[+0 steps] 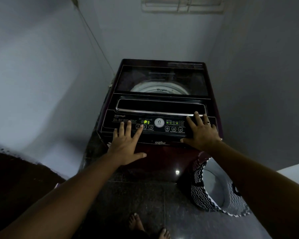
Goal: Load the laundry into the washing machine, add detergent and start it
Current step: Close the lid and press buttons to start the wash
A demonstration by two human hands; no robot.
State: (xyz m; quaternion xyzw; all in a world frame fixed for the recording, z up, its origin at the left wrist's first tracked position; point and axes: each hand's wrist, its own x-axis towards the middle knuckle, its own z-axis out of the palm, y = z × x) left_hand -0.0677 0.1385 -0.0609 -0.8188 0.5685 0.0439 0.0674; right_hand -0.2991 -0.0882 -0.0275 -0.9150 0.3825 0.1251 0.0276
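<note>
Head view: I see the washing machine at twelve o'clock, lid shut, display reading P1. My left hand is spread, fingers on the buttons; right hand lies flat, wide. Patterned basket stands at four o'clock.

The floor is dark, glossy speckled tile with a small glint of light near the middle. The washing machine stands on it at the far end, between pale walls. Just to the right and nearer sits a zigzag-patterned laundry basket. Two bare feet rest on the near tiles.
</note>
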